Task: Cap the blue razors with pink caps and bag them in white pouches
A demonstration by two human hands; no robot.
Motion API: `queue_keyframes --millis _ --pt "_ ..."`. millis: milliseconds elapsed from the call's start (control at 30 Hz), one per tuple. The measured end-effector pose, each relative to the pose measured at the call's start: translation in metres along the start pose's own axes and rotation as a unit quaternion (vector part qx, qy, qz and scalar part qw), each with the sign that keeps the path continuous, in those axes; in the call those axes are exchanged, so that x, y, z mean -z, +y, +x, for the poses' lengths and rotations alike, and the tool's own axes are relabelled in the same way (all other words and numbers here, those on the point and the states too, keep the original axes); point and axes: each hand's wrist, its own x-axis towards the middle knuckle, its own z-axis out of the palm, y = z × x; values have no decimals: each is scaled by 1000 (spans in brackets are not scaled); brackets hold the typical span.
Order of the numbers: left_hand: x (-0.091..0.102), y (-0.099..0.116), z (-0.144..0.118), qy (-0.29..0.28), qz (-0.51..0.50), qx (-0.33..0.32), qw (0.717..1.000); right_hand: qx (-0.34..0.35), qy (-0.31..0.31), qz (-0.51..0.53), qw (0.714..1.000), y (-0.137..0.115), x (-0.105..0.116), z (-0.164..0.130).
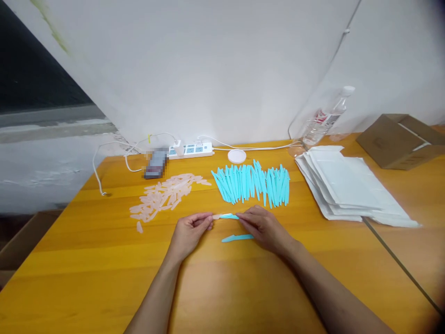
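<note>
My left hand (pixel 190 232) and my right hand (pixel 263 226) meet over the middle of the orange table (pixel 86 260). Between their fingertips they hold one thin turquoise plastic stick (pixel 228 216) with a pale pink cap on its left end. My left fingers pinch the pink end, my right fingers pinch the turquoise end. A second turquoise stick (pixel 237 238) lies on the table just below, touching my right hand. Behind them lies a row of turquoise sticks (pixel 252 183), and to the left a heap of pink caps (pixel 163 195).
A stack of white pouches (pixel 347 185) lies at the right. A cardboard box (pixel 399 139) and a plastic bottle (pixel 325 118) stand at the back right. A power strip (pixel 191 149), cables, a white lid (pixel 237 156) and a blurred dark object (pixel 155 163) sit along the wall.
</note>
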Motion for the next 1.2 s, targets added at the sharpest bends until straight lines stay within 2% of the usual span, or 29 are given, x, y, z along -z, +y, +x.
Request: queue_keyframes --millis 100,200,400,500,600,667,767,833,933,1033,1200 --pt "-7 0 -2 -14 20 -15 1000 0 -4 12 1000 -1 0 0" --pt "-15 3 -8 -50 88 -71 992 3 -24 25 999 -2 4 -2" --pt "-24 16 -20 -102 302 -223 921 -18 -100 1 995 -4 15 -3" --pt "-23 18 -21 -116 335 -267 896 -24 -122 -6 992 -8 18 -4" --pt "-18 18 -19 -95 333 -288 893 -29 -131 -5 991 -12 24 -3" --pt "-14 18 -18 -70 322 -285 900 -44 -113 -6 993 -12 29 -1" --pt "-11 18 -18 -52 317 -281 904 -107 -21 -29 994 -3 37 1" --pt "-15 17 -19 -78 333 -304 889 -161 58 -58 983 8 42 1" --pt "-29 15 -23 -157 371 -350 846 -233 138 -102 957 25 50 0" --pt "-42 13 -28 -192 391 -370 821 -296 151 -132 934 34 56 1" --pt "-44 11 -49 -234 404 -361 807 -362 87 -180 910 38 56 16"
